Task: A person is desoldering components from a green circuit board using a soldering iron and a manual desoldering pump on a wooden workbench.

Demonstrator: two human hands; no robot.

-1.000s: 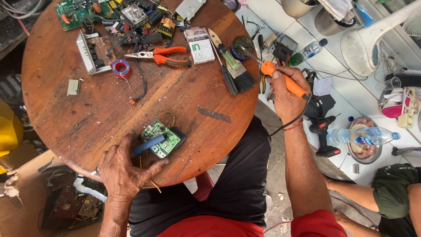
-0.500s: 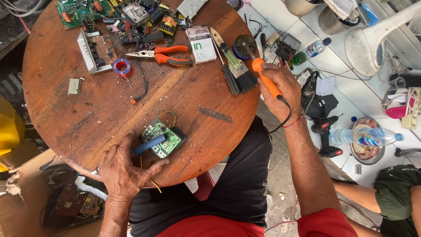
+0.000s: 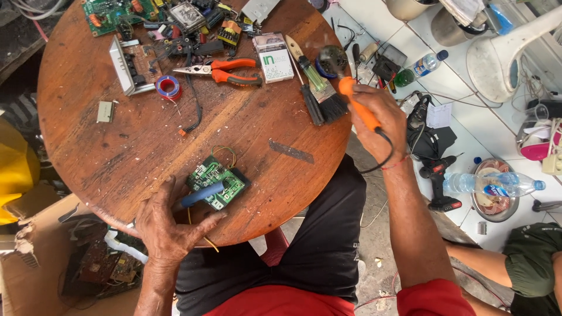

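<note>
A small green circuit board [image 3: 215, 182] lies near the front edge of a round wooden table [image 3: 146, 140]. My left hand [image 3: 170, 225] rests beside it with a blue tool [image 3: 202, 194] held against the board by thumb and fingers. My right hand [image 3: 379, 120] is raised at the table's right edge, gripping an orange-handled soldering iron [image 3: 359, 107]. Its tip points up toward a small round tin [image 3: 333, 58], with a wisp of smoke there. A black cord [image 3: 383, 155] runs from the handle past my wrist.
Orange-handled pliers [image 3: 225, 69], a brush [image 3: 319, 88], a green-handled screwdriver [image 3: 313, 76], a small box [image 3: 275, 57], a tape roll [image 3: 168, 86] and several circuit boards [image 3: 111, 9] crowd the far side. A cordless drill [image 3: 436, 181], bottles [image 3: 492, 184] and another person's leg [image 3: 515, 263] are on the floor at right.
My right hand has carried the soldering iron up and left, from beyond the table's edge to the round tin. My left hand has stayed on the green board.
</note>
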